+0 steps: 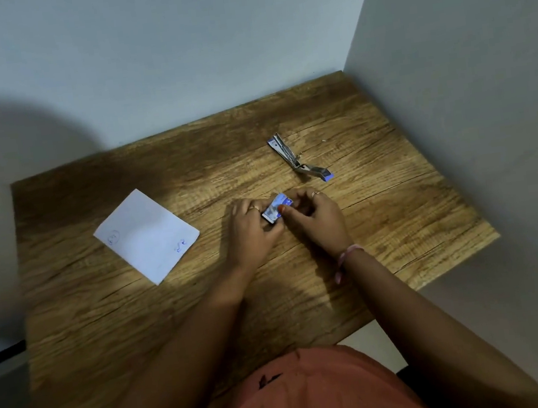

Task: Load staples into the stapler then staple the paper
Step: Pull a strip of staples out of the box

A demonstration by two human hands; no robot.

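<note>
Wood-grain table (398,221) in a grey corner: left hand (250,229) and right hand (317,218) both pinch a small staple box (276,207) between them; the stapler (298,161) lies hinged open just beyond the right hand, the paper (146,236) well left of the left hand

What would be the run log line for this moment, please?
stage: staples not yet loaded | left hand + right hand: hold staple box | stapler: open, untouched | paper: on table

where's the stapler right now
In the head view the stapler lies swung open on the wooden table, toward its far right, just beyond both hands and untouched, well right of the paper.
</note>
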